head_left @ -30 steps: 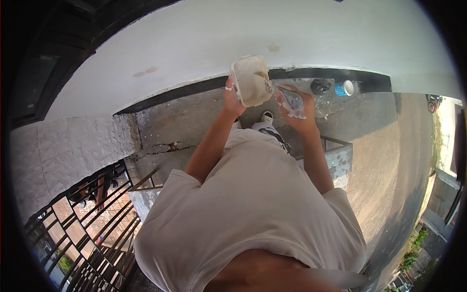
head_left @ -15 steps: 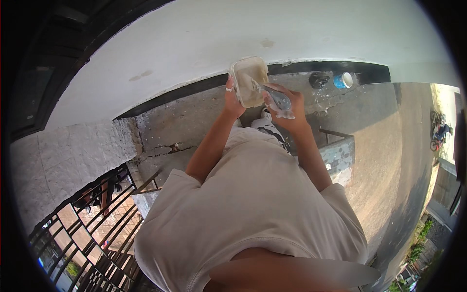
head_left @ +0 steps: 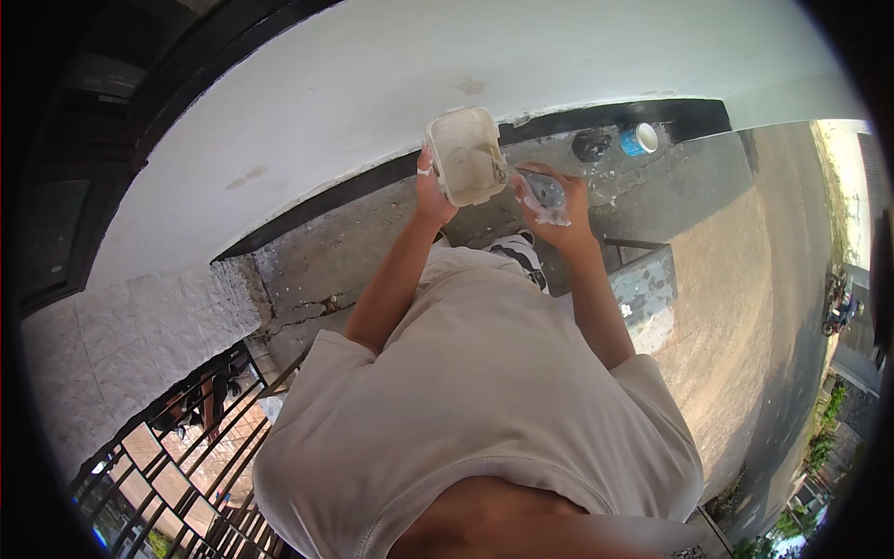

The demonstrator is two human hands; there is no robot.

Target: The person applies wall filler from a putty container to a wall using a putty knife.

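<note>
My left hand point(head_left: 432, 197) grips the near left side of a whitish plastic tub point(head_left: 463, 126) with a rounded rectangular rim. Pale paste coats the tub's inside. A white smear marks one of the left fingers. At the tub's right edge, my right hand point(head_left: 570, 197) is closed around a putty knife point(head_left: 543, 192), its grey handle daubed with white paste. The knife's blade points toward the tub's right wall; its tip is hard to make out. Both hands are in front of my body, above the concrete ledge.
A white wall point(head_left: 372, 102) with a black base band point(head_left: 317, 205) rises ahead. On the ledge at right stand a blue-and-white bucket point(head_left: 639, 140) and a dark bag-like thing point(head_left: 590, 145). A black metal railing point(head_left: 177, 438) lies left, a paint-spattered low panel point(head_left: 644, 284) right.
The putty knife has drawn back rightward from inside the tub to its right edge. The tub has shifted slightly left in view, and the whole view has turned a little.
</note>
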